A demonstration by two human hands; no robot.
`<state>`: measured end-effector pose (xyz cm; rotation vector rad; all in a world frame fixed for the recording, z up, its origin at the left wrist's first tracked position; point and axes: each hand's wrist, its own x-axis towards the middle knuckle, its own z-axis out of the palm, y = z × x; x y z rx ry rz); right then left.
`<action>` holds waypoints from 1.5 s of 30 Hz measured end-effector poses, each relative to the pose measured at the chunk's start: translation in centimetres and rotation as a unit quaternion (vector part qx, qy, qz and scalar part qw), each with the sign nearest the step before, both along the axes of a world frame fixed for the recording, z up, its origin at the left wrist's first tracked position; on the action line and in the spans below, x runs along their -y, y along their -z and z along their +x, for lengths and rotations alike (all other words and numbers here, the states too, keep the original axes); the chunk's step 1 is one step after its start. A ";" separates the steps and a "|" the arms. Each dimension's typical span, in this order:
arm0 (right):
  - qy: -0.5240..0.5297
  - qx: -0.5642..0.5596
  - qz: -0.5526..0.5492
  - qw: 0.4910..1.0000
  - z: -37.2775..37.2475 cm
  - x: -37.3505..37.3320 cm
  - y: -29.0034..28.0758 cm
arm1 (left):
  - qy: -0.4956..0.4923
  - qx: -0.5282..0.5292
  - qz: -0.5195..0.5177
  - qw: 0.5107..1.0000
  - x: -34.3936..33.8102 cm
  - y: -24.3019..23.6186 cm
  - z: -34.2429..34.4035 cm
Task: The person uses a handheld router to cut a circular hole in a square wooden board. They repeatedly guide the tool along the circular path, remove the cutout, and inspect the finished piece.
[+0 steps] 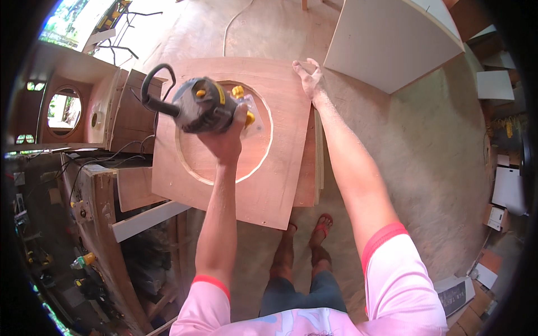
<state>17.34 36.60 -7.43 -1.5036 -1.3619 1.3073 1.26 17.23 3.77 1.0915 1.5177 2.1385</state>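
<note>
My left hand (224, 147) is closed round a black trim router (203, 106) with yellow knobs and a clear base plate (256, 116). The router is over a square plywood panel (269, 196), within the pale circular cut line (271, 140) on its face. Whether its base touches the wood cannot be made out. At the far right corner of the panel, my right hand (310, 78) grips the edge, with the thumb over the top face. A thick black cord (150, 87) loops from the router's left end.
More boards (315, 168) lie under the panel. To the left are a wooden cabinet with round holes (109, 106) and a cluttered bench frame (103, 224) with cables. A white board (386, 45) stands at the far right. Stacked offcuts (496, 84) line the right side.
</note>
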 end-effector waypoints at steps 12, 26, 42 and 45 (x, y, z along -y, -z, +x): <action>-0.009 -0.070 -0.009 0.998 -0.4 0.7 -0.6 | -0.025 -0.074 -0.009 0.997 -8.3 4.3 -0.4; 0.009 -0.073 0.017 0.997 -0.9 0.6 0.5 | -0.056 -0.056 -0.016 0.997 -9.2 5.1 0.6; 0.013 -0.020 0.033 0.999 -1.0 0.6 0.0 | -0.036 -0.063 -0.019 0.997 -5.6 4.8 4.4; 0.007 0.015 0.034 0.999 -1.0 0.6 -0.1 | -0.028 -0.053 -0.018 0.998 -4.3 4.8 5.4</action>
